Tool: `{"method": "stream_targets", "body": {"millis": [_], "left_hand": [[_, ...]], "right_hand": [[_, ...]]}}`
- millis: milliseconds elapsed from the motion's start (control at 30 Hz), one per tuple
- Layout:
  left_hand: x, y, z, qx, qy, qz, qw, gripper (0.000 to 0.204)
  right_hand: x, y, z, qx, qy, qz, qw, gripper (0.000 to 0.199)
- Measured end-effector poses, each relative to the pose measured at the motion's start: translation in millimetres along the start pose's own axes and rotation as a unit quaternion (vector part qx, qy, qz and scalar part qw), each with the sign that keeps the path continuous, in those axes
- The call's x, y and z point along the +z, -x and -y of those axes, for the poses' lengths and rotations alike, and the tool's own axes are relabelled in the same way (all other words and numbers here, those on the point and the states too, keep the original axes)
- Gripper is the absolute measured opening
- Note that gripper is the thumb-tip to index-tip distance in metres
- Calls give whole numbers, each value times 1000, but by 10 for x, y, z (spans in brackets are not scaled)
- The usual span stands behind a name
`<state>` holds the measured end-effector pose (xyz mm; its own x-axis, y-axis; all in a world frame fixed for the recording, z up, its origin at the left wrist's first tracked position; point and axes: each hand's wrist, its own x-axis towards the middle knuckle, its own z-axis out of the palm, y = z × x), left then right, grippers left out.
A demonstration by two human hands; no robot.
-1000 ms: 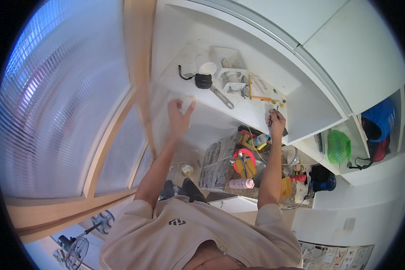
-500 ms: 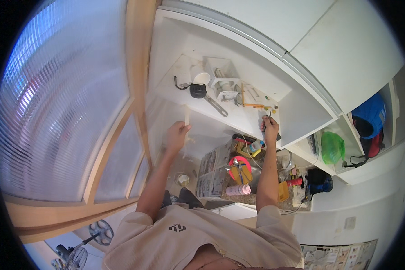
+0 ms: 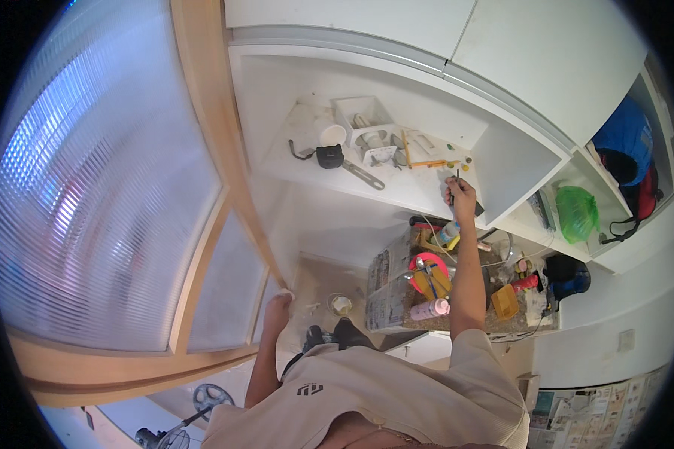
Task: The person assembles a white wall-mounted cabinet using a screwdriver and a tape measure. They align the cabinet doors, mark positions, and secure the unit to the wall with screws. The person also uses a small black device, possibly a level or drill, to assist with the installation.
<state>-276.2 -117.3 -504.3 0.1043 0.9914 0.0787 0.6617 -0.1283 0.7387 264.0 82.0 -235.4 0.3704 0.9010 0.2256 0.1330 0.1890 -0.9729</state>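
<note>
Shelf (image 3: 419, 182) spans 11 to 2 o'clock, its front edge sloping down toward 3; side panel (image 3: 520, 166) closes it at 2. Wooden door frame (image 3: 221, 142) bounds 9 to 11. Open room along the shelf front between the grey metal handle (image 3: 363, 174), at 1, and the right hand (image 3: 460, 199); more between the left hand (image 3: 278, 310) and the table (image 3: 397, 318), which sits at 4 with the pink bottle (image 3: 430, 309) near its edge. Right hand, just before 3, over the shelf front: arm reaching up, fingers closed round a slim dark tool (image 3: 452, 199), tip toward 12. Left hand at 7, low, just beside the frame, contact unclear; fingers curled, pinching a small pale scrap (image 3: 287, 293). Black tape measure (image 3: 329, 156) at 12, by the handle's upper end, white bin (image 3: 373, 142) at its 2 o'clock.
</note>
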Motion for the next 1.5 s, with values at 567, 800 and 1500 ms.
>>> {"method": "stream_targets", "body": {"millis": [567,800,1500], "left_hand": [[536,1265,1038,-363,114,-77,922,32],[767,1496,904,-457,53,-145,876,34],[1156,1878,1571,-481,536,-178,671,39]], "right_hand": [[-114,43,38,27,-66,2,997,20],[-63,-5,69,22,-32,15,999,18],[-49,-45,-45,10,13,-2,1000,16]]}}
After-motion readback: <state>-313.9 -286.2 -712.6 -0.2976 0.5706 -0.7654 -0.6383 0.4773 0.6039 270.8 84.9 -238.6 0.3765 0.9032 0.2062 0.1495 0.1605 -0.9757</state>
